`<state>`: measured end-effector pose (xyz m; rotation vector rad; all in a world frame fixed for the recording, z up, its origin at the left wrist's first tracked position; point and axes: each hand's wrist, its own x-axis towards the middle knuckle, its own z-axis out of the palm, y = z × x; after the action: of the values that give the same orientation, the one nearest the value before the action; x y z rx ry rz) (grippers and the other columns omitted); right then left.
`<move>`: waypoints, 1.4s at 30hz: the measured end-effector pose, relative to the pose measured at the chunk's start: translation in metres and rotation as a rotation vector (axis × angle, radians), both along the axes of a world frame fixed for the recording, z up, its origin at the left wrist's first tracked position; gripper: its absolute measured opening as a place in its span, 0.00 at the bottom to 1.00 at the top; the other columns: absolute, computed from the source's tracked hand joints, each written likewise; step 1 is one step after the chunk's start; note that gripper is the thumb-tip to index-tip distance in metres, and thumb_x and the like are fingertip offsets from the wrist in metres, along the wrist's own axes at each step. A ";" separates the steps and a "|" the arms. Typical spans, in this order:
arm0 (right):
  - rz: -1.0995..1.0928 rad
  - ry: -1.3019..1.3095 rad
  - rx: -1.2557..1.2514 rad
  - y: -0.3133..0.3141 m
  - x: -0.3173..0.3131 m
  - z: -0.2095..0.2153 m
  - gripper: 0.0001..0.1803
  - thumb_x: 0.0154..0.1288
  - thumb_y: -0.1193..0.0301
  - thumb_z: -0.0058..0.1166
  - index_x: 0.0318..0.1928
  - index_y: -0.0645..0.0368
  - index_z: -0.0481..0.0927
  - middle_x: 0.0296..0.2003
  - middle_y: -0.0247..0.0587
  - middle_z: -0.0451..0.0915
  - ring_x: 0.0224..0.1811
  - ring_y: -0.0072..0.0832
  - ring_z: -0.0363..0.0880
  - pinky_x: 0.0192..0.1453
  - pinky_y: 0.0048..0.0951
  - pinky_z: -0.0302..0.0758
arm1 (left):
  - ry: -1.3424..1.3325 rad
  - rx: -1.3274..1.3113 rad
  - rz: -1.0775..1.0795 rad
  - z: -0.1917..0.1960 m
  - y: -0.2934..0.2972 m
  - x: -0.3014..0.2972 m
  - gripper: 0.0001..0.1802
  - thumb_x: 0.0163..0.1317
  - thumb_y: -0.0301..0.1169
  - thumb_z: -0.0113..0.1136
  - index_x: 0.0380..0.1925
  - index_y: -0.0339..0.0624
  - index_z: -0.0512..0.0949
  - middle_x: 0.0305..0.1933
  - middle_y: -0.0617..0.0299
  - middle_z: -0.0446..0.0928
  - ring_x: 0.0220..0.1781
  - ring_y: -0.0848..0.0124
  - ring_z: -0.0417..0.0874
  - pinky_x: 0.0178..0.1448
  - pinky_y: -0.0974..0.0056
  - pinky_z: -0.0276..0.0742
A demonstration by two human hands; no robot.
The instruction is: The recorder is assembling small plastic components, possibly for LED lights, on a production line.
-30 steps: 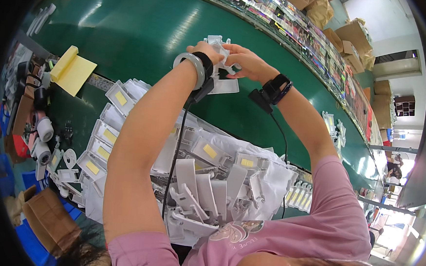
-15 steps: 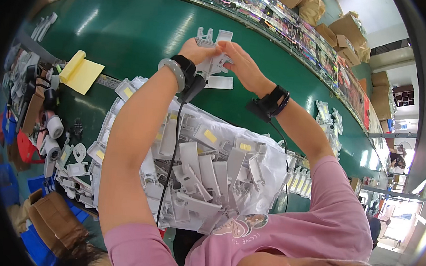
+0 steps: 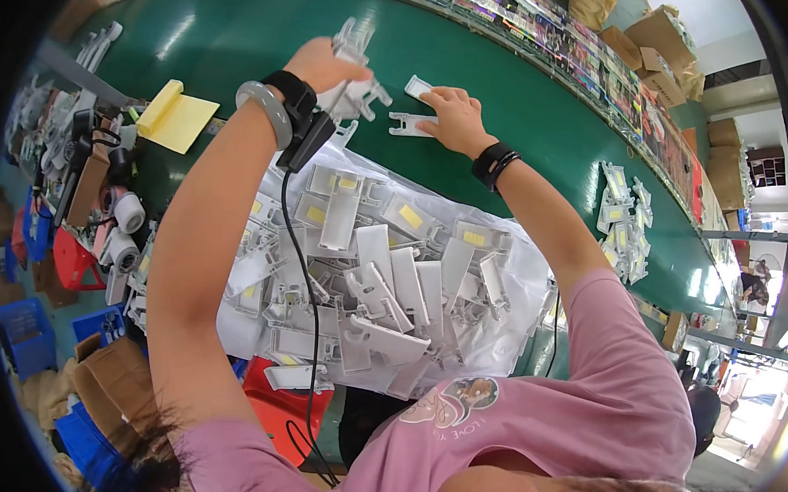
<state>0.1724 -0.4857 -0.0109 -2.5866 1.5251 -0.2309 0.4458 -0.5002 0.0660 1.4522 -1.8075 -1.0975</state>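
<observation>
- the left hand (image 3: 319, 64) is raised above the green table (image 3: 271, 45), fingers and thumb curled in, pinching a white bracket (image 3: 359, 98) of pale, partly see-through plastic, with pronged ends poking out above and below the fist.
- the right hand (image 3: 458, 122) is low over the table, just beside it, thumb and fingers apart: the thumb is at a flat notched plate (image 3: 409, 125) of white plastic, the fingertips at a small rimmed plate (image 3: 416, 87); from here i can't tell whether that grip presses on either one.
- the bracket is up in the left grip, left of both plates and well apart from them; the two plates lie near each other on the smooth, glossy green top.
- nearer the body, a jumbled heap of white covers (image 3: 387, 282) sits on crinkled white sheeting (image 3: 511, 321): long shallow shells with clips and hooked ends, many tilted over one another, some bearing matte yellow rectangles.
- on the right of the table, a smaller cluster of brackets (image 3: 623, 226), spiky in outline, white with yellow patches.
- to the left, a yellow paper pad (image 3: 178, 117), its upper leaf curled into a soft roll.
- a smooth, thick grey bangle (image 3: 265, 112) and a black strap ring the left wrist; a thin black cable (image 3: 300, 267) hangs down across the heap.
- low down, something of hard red plastic (image 3: 280, 406), and on the left a creased brown cardboard box (image 3: 115, 378).
</observation>
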 end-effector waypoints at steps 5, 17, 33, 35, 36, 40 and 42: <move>-0.040 0.062 -0.028 -0.004 -0.003 0.010 0.30 0.47 0.56 0.65 0.53 0.47 0.74 0.54 0.44 0.70 0.60 0.40 0.63 0.60 0.46 0.58 | -0.373 0.311 -0.046 -0.028 0.018 -0.014 0.29 0.38 0.46 0.72 0.33 0.30 0.80 0.37 0.47 0.80 0.39 0.58 0.81 0.44 0.62 0.74; -0.027 0.002 0.387 -0.009 -0.004 0.010 0.30 0.44 0.56 0.67 0.47 0.53 0.73 0.44 0.44 0.76 0.49 0.42 0.74 0.50 0.39 0.71 | -0.369 0.257 -0.257 -0.042 0.018 -0.015 0.25 0.42 0.43 0.70 0.36 0.37 0.77 0.37 0.57 0.79 0.38 0.67 0.78 0.46 0.65 0.70; -0.092 -0.059 0.396 0.040 0.010 0.011 0.24 0.46 0.54 0.63 0.39 0.57 0.78 0.36 0.45 0.80 0.39 0.40 0.80 0.42 0.37 0.75 | 0.975 -0.013 0.340 0.011 0.043 0.041 0.24 0.49 0.33 0.71 0.43 0.35 0.73 0.41 0.57 0.79 0.39 0.68 0.81 0.43 0.66 0.77; -0.135 -0.101 0.347 0.045 0.014 0.017 0.23 0.48 0.55 0.62 0.40 0.57 0.78 0.36 0.46 0.80 0.38 0.40 0.80 0.41 0.37 0.76 | 1.127 -0.085 0.377 0.023 0.049 0.053 0.24 0.49 0.32 0.70 0.45 0.36 0.73 0.42 0.57 0.78 0.39 0.67 0.81 0.43 0.65 0.77; -0.179 -0.140 0.301 0.047 0.016 0.020 0.22 0.49 0.57 0.62 0.41 0.58 0.78 0.36 0.47 0.80 0.37 0.41 0.80 0.41 0.36 0.76 | 1.105 -0.106 0.370 0.030 0.054 0.061 0.24 0.50 0.31 0.70 0.45 0.36 0.73 0.42 0.56 0.78 0.39 0.66 0.81 0.43 0.65 0.78; -0.119 -0.243 0.175 0.066 0.008 0.066 0.21 0.51 0.61 0.61 0.43 0.60 0.75 0.35 0.47 0.79 0.36 0.39 0.79 0.41 0.35 0.74 | 0.916 0.043 0.197 0.070 0.087 0.064 0.24 0.50 0.33 0.70 0.45 0.36 0.73 0.41 0.59 0.79 0.40 0.70 0.80 0.44 0.66 0.77; -0.201 -0.349 0.558 0.099 0.016 0.122 0.23 0.52 0.64 0.61 0.45 0.61 0.72 0.36 0.46 0.79 0.37 0.36 0.79 0.41 0.34 0.74 | 0.812 0.083 0.141 0.081 0.118 0.060 0.24 0.49 0.34 0.70 0.45 0.37 0.73 0.41 0.60 0.79 0.40 0.72 0.80 0.44 0.67 0.76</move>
<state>0.1887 -0.3863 0.1110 -1.8593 1.4593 -0.2220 0.5061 -0.3826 0.1470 0.9367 -1.0795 -1.4243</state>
